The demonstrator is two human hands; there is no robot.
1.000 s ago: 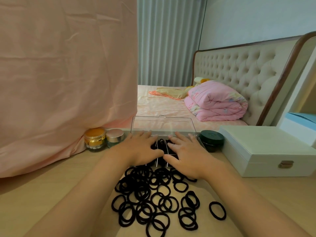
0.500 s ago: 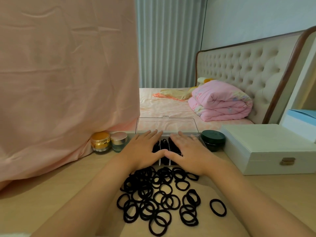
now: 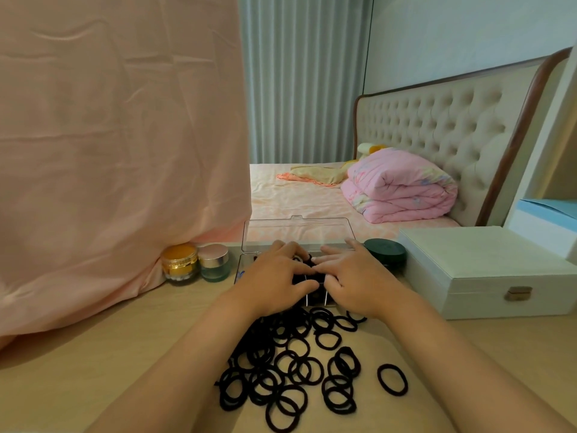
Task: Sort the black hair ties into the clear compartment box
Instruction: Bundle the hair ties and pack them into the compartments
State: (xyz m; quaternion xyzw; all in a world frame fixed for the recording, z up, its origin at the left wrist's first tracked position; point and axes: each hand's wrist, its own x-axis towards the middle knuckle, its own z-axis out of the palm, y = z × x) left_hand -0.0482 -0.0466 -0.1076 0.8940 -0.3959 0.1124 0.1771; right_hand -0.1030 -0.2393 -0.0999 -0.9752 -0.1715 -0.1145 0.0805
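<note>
Packing step: left hand [image 3: 274,278] and right hand [image 3: 359,278], grips wide, press flat into the box [image 3: 281,229]. Next probably calls for pinching more hair ties [image 3: 281,367] near the table [image 3: 93,354] front edge.

left: jars [image 3: 179,264], cloth [image 3: 125,151] | right: green jar [image 3: 385,250], white case [image 3: 487,264] | near-left table [image 3: 78,370]: free

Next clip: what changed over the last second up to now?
The left hand and right hand drew together over the clear compartment box, fingertips now meeting over its middle. Nothing visibly taken or released. The loose hair ties and jars stayed.
</note>
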